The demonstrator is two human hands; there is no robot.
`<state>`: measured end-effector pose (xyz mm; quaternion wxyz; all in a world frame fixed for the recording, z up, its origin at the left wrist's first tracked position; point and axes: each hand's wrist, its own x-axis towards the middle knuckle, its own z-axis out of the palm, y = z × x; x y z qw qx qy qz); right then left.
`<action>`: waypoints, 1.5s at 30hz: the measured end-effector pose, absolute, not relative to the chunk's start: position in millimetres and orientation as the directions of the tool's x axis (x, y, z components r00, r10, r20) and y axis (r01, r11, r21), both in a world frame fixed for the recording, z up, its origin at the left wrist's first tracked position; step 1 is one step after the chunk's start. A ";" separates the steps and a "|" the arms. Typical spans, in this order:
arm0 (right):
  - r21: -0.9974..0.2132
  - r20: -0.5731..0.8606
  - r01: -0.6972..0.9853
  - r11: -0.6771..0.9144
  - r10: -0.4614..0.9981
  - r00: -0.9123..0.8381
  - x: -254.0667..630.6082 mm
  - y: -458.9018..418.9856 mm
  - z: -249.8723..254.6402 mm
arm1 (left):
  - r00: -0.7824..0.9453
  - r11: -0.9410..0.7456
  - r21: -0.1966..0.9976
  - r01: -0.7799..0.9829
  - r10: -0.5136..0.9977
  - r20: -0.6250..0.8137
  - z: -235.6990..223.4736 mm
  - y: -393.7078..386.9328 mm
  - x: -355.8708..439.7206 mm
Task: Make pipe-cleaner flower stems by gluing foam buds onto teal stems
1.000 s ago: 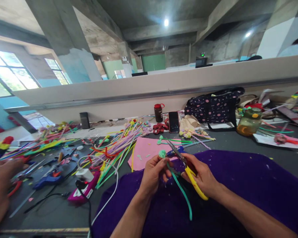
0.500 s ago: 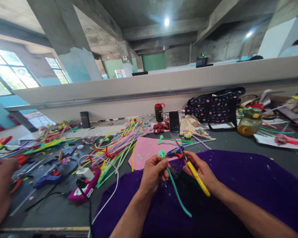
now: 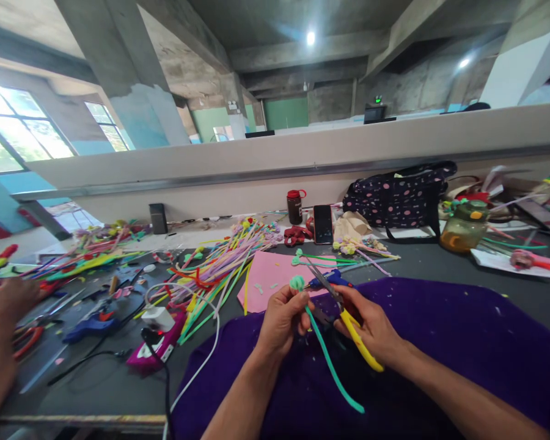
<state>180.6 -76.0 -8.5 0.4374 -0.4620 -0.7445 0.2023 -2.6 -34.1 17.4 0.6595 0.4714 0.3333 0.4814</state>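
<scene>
My left hand (image 3: 282, 318) pinches a green pipe cleaner (image 3: 332, 360) just under its rounded, bunched head (image 3: 297, 283); the long stem hangs down to the right over dark purple cloth (image 3: 440, 324). In my right hand (image 3: 371, 321) are yellow-handled scissors (image 3: 358, 342), their blades pointing up and left, a little right of the green head and apart from it. Behind the blades, a blue glue gun (image 3: 334, 278) lies at the edge of a pink sheet (image 3: 268, 272).
Another person's hand (image 3: 9, 311) reaches in at the left. Bundled coloured pipe cleaners (image 3: 229, 256), a magenta power strip (image 3: 158, 348) with cables and a second blue glue gun (image 3: 91, 327) lie on the left. Farther back are a phone (image 3: 322, 224), a patterned bag (image 3: 394, 198) and a bottle (image 3: 464, 226).
The scissors have turned in my right hand, and their blades now show more and lean farther left. The pipe cleaner's free end has dropped slightly. The other person's hand has shifted at the left.
</scene>
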 end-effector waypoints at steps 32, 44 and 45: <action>-0.378 0.591 0.727 0.573 0.754 -0.287 180.5 -76.4 -18.6 | 0.389 0.163 0.944 -0.287 0.920 -0.041 18.0 -32.8 -1.1; -0.332 0.596 0.746 0.578 0.741 -0.309 181.7 -75.1 -18.5 | 0.374 0.101 0.959 -0.266 0.927 0.006 14.7 -32.7 -1.1; -0.328 0.595 0.746 0.579 0.740 -0.313 181.9 -74.9 -18.5 | 0.376 0.101 0.958 -0.267 0.927 0.008 14.9 -32.8 -1.1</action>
